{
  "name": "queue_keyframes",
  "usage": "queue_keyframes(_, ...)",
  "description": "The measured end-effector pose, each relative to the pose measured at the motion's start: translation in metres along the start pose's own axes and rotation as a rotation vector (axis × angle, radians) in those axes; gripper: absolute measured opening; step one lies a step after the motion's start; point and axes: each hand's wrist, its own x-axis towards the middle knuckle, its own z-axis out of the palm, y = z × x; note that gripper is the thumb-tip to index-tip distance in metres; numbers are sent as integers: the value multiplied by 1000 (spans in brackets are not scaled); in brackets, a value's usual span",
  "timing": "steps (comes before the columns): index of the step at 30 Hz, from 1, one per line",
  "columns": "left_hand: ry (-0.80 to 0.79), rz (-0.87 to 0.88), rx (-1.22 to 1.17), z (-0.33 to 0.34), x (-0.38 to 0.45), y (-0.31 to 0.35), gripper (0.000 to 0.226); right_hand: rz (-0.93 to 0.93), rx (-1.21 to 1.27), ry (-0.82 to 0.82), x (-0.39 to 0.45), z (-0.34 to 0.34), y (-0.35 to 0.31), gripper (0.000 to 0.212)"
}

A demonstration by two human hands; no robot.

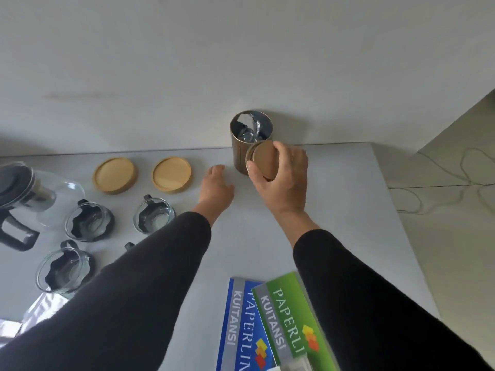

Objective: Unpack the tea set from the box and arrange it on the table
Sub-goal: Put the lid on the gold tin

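Note:
A brown cylindrical tin [239, 153] stands open at the table's far edge, with a silver foil bag inside. My right hand [284, 178] grips its round brown lid [263, 160] just in front of the tin. My left hand [217, 187] lies open with its fingers flat on the table, left of the tin. Two wooden coasters [114, 174] [172, 174] lie side by side further left. A glass teapot [29, 196] with a black handle stands at the far left. Three glass cups [89, 222] [154, 215] [63, 269] sit in front of the coasters.
A blue booklet [241, 325] and a green booklet [292, 317] lie overlapped at the near edge. Crinkled silver wrapping [40, 309] shows at the lower left. The table's right edge [396, 210] drops to a floor with cables. A wall backs the table.

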Motion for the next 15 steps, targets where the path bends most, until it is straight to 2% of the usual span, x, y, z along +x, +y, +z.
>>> queue_keyframes(3,-59,83,138,3,-6,-14,52,20,-62,-58,-38,5,8,59)
queue_keyframes(8,-78,181,205,4,-10,-25,55,80,-111,-282,-71,21,15,59)
queue_keyframes(15,-79,198,188,5,-11,-31,58,104,-110,-368,-77,33,17,57)
